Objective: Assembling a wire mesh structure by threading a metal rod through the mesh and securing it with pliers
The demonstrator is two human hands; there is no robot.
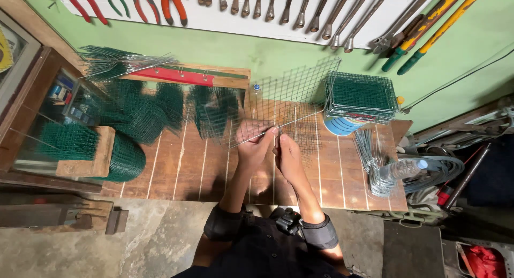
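Wooden table [176, 171] carries a finished stack of mesh baskets [361, 96] while left hand [254, 144] and right hand [287, 152] pinch an unfinished, flat wire mesh panel [292, 104].

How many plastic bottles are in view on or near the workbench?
2. One clear plastic bottle lies on its side at the bench's right end, on the wire bundle. A second bottle's cap shows behind the mesh panel. Others may be hidden.
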